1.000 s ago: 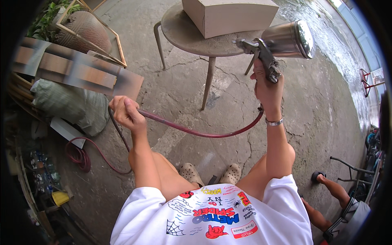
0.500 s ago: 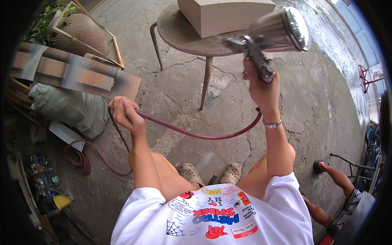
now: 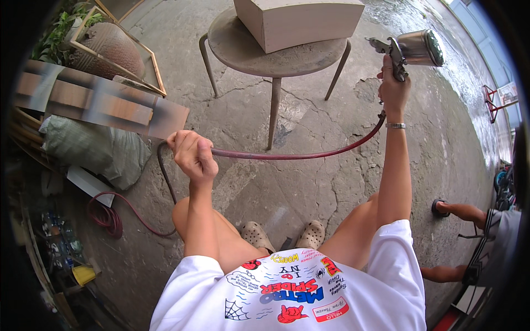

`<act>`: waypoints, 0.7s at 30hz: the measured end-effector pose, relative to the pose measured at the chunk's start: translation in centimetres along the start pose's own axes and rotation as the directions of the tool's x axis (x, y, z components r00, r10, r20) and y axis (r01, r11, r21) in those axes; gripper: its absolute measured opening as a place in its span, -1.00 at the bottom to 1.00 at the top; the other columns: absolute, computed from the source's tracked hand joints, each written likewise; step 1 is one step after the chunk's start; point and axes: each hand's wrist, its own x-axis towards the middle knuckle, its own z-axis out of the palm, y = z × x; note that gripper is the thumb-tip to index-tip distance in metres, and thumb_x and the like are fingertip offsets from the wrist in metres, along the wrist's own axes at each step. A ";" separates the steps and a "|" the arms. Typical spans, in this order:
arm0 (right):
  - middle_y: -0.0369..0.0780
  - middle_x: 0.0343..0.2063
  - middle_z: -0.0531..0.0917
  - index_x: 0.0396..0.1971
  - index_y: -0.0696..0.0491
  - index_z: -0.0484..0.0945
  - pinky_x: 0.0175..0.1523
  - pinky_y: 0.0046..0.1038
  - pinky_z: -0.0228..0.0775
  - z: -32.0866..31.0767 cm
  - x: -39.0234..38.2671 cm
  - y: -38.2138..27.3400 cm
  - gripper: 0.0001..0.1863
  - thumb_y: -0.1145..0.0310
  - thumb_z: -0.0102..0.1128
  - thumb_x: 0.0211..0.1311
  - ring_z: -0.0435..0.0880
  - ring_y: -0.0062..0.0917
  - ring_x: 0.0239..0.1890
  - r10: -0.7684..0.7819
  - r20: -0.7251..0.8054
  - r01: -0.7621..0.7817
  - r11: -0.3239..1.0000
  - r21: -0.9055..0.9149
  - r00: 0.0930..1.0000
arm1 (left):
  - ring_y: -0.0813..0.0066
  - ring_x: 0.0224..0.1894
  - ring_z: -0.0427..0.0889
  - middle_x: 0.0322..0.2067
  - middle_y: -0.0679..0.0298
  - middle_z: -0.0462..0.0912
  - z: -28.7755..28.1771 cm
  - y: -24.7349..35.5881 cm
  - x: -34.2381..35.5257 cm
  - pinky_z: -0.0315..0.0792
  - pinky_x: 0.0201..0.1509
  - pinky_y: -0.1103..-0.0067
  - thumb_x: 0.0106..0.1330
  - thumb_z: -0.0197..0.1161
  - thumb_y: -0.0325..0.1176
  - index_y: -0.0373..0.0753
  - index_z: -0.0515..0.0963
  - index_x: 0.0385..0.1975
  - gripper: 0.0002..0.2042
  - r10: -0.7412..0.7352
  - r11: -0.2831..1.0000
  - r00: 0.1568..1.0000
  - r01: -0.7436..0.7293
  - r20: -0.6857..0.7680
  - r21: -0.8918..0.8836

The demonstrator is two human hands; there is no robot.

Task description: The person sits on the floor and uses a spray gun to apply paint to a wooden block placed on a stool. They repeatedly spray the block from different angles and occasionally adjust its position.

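My right hand (image 3: 395,88), out at the upper right, is closed round the handle of a metal spray gun (image 3: 396,58). A shiny silver cup (image 3: 422,48) is fixed to the gun and lies tilted sideways, pointing right. From the base of the handle a dark red air hose (image 3: 298,156) sags across to my left hand (image 3: 193,155), whose fingers are wrapped round it. Beyond that hand the hose bends down past my left knee. Ahead of me a pale box-like piece with a curved edge (image 3: 303,27) rests on a round stool (image 3: 237,49), left of the gun.
At the left, a paint-marked board (image 3: 127,105) lies over a pale sack (image 3: 94,146), near a large clay pot (image 3: 107,49) and wooden frames (image 3: 157,69). Coiled hose (image 3: 107,218) lies on the cracked concrete floor. Another person's legs (image 3: 464,212) show at the lower right.
My right hand has swung the spray gun rightward, away from the pale piece. My left hand has shifted slightly right with the hose, which hangs straighter. The other person's legs have moved.
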 end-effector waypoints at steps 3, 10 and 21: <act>-0.35 -0.82 0.51 -0.68 0.10 0.60 -0.72 -0.51 0.18 -0.2 0.7 -0.8 -0.42 -0.06 0.28 0.42 0.41 -0.70 -0.84 -0.077 -0.140 0.066 0.995 -0.077 0.987 | 0.34 -0.48 0.43 -0.71 0.34 0.42 0.1 0.3 0.0 0.20 -0.08 0.41 0.45 0.00 -0.30 -0.19 0.41 -0.75 -0.59 0.005 1.000 1.000 -0.005 0.010 0.005; -0.33 -0.68 0.62 -0.52 0.13 0.66 -0.71 -0.54 0.16 -0.6 -1.3 -2.7 -0.48 -0.07 0.34 0.37 0.44 -0.70 -0.78 0.013 0.021 -0.014 0.998 0.064 1.000 | 0.33 -0.50 0.40 -0.72 0.32 0.40 -0.3 -1.0 0.1 0.20 -0.09 0.40 0.44 -0.04 -0.32 -0.20 0.37 -0.76 -0.58 -0.073 0.997 0.996 0.074 -0.059 0.005; -0.30 -0.62 0.67 -0.36 0.15 0.69 -0.71 -0.63 0.13 2.7 -10.9 -7.4 -0.59 0.05 0.31 0.44 0.45 -0.78 -0.78 -0.162 0.283 0.107 0.974 0.200 0.945 | 0.37 -0.54 0.30 -0.80 0.32 0.22 -0.9 -3.3 0.6 0.17 -0.19 0.43 0.48 -0.16 -0.27 -0.19 0.22 -0.83 -0.51 -0.138 0.990 0.971 0.139 -0.197 -0.007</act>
